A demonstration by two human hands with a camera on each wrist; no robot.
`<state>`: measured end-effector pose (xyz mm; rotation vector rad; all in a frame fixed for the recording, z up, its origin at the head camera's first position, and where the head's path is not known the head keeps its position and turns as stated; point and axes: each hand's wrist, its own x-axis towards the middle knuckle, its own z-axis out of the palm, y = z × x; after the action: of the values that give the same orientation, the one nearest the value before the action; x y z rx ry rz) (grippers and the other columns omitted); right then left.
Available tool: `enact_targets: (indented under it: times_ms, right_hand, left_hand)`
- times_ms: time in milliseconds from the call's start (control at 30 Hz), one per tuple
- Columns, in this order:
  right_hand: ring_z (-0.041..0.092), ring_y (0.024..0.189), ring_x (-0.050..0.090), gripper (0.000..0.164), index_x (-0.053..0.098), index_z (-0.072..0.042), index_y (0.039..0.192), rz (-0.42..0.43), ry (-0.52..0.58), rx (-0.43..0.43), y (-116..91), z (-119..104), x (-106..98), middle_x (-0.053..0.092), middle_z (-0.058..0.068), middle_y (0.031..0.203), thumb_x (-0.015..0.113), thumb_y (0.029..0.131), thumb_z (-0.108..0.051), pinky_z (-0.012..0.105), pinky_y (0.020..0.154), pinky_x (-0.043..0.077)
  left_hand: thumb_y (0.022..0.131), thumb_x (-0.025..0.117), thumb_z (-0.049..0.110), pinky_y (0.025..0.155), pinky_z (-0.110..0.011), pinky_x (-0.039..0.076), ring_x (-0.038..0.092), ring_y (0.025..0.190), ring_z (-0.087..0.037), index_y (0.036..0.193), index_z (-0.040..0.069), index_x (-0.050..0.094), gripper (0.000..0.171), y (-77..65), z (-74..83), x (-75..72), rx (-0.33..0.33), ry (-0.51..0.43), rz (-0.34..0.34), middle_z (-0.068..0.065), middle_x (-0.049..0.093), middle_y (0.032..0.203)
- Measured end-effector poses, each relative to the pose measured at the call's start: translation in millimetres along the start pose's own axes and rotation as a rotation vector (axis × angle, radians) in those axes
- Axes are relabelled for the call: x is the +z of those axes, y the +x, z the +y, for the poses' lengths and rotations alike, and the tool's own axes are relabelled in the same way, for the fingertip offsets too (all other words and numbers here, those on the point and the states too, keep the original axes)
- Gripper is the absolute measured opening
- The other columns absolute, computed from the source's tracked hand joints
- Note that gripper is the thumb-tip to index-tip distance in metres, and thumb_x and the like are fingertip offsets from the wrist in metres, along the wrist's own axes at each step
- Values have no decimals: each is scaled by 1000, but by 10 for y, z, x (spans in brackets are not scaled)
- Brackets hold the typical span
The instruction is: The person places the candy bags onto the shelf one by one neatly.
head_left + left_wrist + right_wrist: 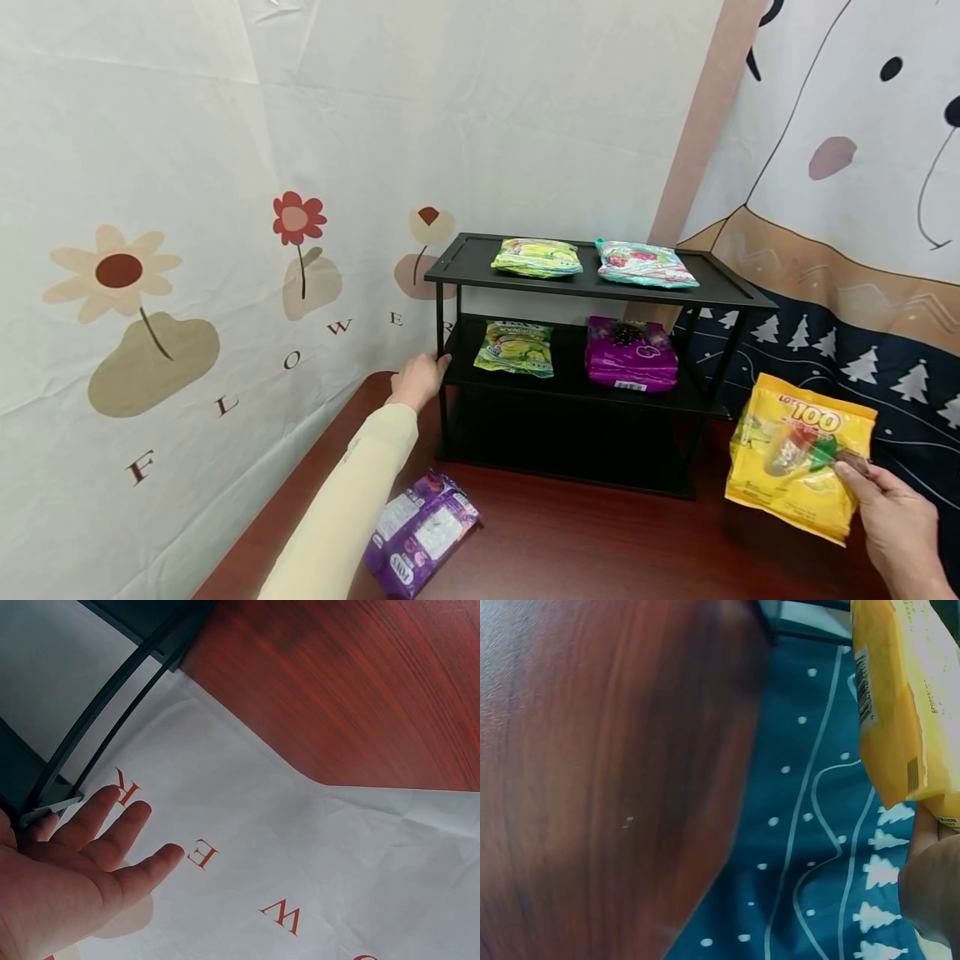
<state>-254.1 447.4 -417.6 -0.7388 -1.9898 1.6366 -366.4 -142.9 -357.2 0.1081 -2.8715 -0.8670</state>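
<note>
A black tiered rack (pixel 600 287) stands on the table. My left hand (pixel 417 382) is at its left post, level with the middle shelf; thumb and forefinger pinch the edge there while the other fingers (pixel 131 829) stick out loosely. At the right, my right hand (pixel 896 508) grips a yellow candy bag (pixel 798 458) marked "LOT 100" by its side, above the table. On the top shelf lie a yellow-green bag (pixel 536 257) and a teal-and-pink bag (pixel 647 265). The middle shelf carries a green bag (pixel 515 348) and a purple bag (pixel 630 354).
Another purple bag (pixel 422 533) lies on the reddish-brown table (pixel 570 542), near my left forearm. A pale cloth with printed flowers (pixel 187 125) hangs at the left and behind; a dark blue cloth with white trees (pixel 862 367) hangs at the right.
</note>
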Motion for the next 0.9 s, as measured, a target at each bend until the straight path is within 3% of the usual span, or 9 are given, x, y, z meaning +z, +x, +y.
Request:
enact_targets:
  times_ms: [167, 500, 767, 900]
  right_hand:
    - [-10, 72, 54, 47, 55, -10, 142, -8, 149, -68, -123, -101, -23, 54, -24, 93, 64, 98, -21, 7, 57, 46]
    - [-6, 81, 59, 38, 67, -16, 130, -42, 344, -132, -330, -199, 15, 63, -19, 99, 69, 92, -19, 7, 61, 48]
    - [-4, 81, 63, 17, 78, -13, 105, -86, 419, -215, -488, -243, 166, 69, -16, 92, 70, 91, -7, 9, 64, 50]
    - [-5, 79, 64, 13, 79, -15, 100, -149, 373, -243, -587, -261, 245, 70, -18, 90, 71, 91, -9, 9, 64, 50]
  left_hand:
    - [108, 38, 41, 101, -65, 34, 53, 124, -42, 142, 9, 54, 49, -4, -1, -6, -2, 4, 0, -20, 59, 134]
    - [108, 38, 41, 103, -68, 30, 49, 128, -43, 146, 9, 50, 51, -6, 0, -10, -4, -9, -7, -20, 56, 138]
    - [108, 38, 41, 101, -66, 33, 52, 125, -42, 143, 10, 53, 49, -3, -7, -2, -2, -10, -8, -19, 58, 135]
    - [108, 38, 40, 101, -66, 33, 53, 124, -42, 140, 11, 56, 47, -7, -5, -5, -1, -14, -8, -19, 60, 133]
